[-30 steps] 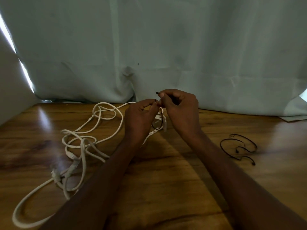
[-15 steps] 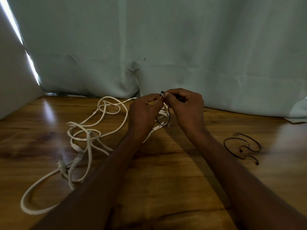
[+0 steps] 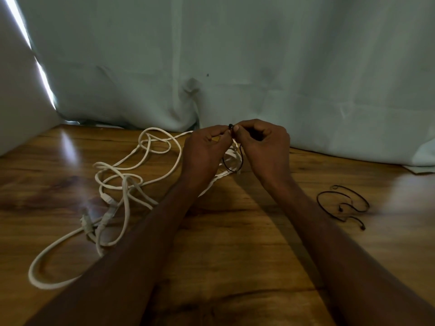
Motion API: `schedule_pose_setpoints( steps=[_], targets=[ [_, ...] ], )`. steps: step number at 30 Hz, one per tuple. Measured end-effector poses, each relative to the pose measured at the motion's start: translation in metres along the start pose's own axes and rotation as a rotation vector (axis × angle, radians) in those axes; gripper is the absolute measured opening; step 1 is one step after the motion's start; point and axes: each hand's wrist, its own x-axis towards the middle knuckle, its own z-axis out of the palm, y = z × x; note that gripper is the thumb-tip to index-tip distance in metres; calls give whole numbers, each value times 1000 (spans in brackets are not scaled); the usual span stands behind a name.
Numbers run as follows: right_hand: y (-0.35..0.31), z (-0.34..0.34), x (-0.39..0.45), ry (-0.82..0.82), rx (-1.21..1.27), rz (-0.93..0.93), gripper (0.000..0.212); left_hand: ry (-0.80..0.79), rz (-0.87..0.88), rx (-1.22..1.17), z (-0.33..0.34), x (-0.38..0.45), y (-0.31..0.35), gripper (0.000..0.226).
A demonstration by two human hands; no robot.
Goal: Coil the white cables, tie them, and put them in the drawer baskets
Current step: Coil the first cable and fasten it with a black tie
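A long white cable (image 3: pixel 122 184) lies in loose tangled loops on the left of the wooden table (image 3: pixel 235 267), its connectors bunched near the front left. A small coiled part of white cable (image 3: pixel 231 156) hangs between my hands. My left hand (image 3: pixel 202 151) and my right hand (image 3: pixel 263 147) meet fingertip to fingertip above the table's back middle. Both pinch a thin black tie (image 3: pixel 235 163) that loops down around the small coil.
More thin black ties (image 3: pixel 341 205) lie curled on the table to the right. A pale curtain (image 3: pixel 235 67) hangs along the table's back edge. A white wall (image 3: pixel 16 102) closes off the left side. No drawer or basket is in view.
The view has shifted a little, so everything sits slightly right. My fingertips have drawn closer together on the black tie, and its loop hangs lower around the coil.
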Motion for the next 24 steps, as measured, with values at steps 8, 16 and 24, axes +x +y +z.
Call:
schedule_pose_setpoints(
  steps=[8, 16, 24],
  targets=[
    [-1, 1, 1, 63, -3, -9, 11, 7, -13, -16, 1, 1, 0, 18],
    [0, -1, 2, 2, -62, -58, 12, -32, 13, -8, -2, 1, -1, 19],
    [1, -2, 3, -130, -37, 37, 29, -57, 26, 58, -3, 0, 0, 24]
  ],
)
